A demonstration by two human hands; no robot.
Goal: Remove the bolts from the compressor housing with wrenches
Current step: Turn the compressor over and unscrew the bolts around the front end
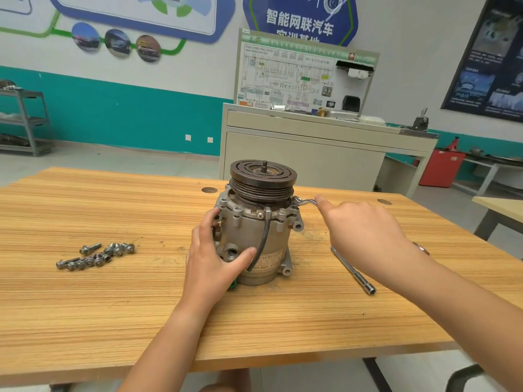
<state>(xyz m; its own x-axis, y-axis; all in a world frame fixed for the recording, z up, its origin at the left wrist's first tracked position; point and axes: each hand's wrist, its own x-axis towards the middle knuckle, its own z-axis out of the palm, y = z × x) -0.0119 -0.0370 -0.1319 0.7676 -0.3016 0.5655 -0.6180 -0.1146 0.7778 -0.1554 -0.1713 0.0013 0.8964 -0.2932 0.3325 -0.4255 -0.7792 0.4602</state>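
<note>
A grey metal compressor (271, 233) stands upright in the middle of the wooden table (141, 306), its dark pulley (263, 176) on top. My left hand (212, 258) wraps the housing's left side, thumb across the front. A ring wrench (304, 201) sits on a bolt at the flange's right side. My right hand (359, 227) grips its handle, which is mostly hidden under the fingers. Bolts (260, 215) still stand in the front of the flange. Several removed bolts (96, 256) lie in a heap to the left.
A second, socket-type wrench (353, 271) lies on the table right of the compressor, under my right forearm. A beige training cabinet (311, 154) with a wiring diagram board stands behind the table. A red bin (441, 168) and another table edge (501, 205) are at the right.
</note>
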